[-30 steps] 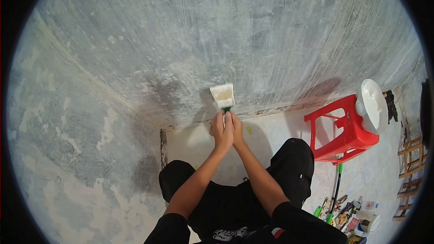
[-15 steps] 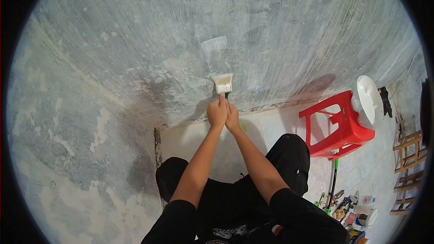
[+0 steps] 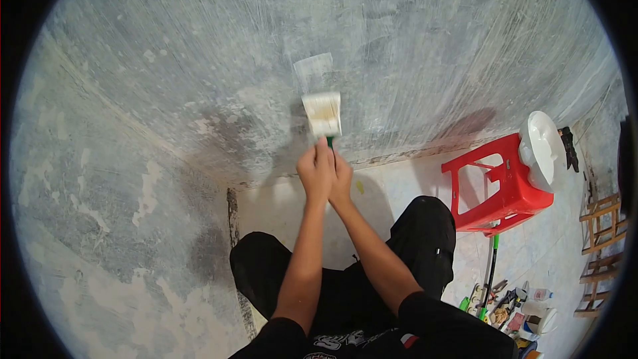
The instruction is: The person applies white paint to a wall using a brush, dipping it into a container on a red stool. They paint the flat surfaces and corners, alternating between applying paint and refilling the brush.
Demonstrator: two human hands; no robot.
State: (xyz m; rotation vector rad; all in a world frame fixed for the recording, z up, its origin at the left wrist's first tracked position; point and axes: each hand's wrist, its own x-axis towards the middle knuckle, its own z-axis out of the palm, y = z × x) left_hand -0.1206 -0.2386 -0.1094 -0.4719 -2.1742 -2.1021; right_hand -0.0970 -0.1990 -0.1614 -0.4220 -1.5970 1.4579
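Note:
Both hands grip the green handle of a wide paintbrush (image 3: 323, 114) with pale bristles. My left hand (image 3: 314, 171) is wrapped around it, thumb laid up along the handle toward the brush head. Pressed against it, my right hand (image 3: 341, 176) closes on the same handle from the other side. The bristles point up the grey, streaked wall (image 3: 399, 46) in front of me. Just above them, a whitish paint patch (image 3: 313, 64) marks the wall.
To the right, a red plastic stool (image 3: 488, 183) carries a white bowl (image 3: 545, 153) with white paint in it. Behind it on the floor lie tools and bottles (image 3: 515, 309) and a green-and-black pole (image 3: 492, 269). Wooden ladder-like frames (image 3: 603, 226) stand far right. Another wall (image 3: 119, 213) meets mine at left.
The brush head has risen slightly off its earlier spot and shows larger, closer to me. My hands and forearms have shifted a little lower, still on the handle.

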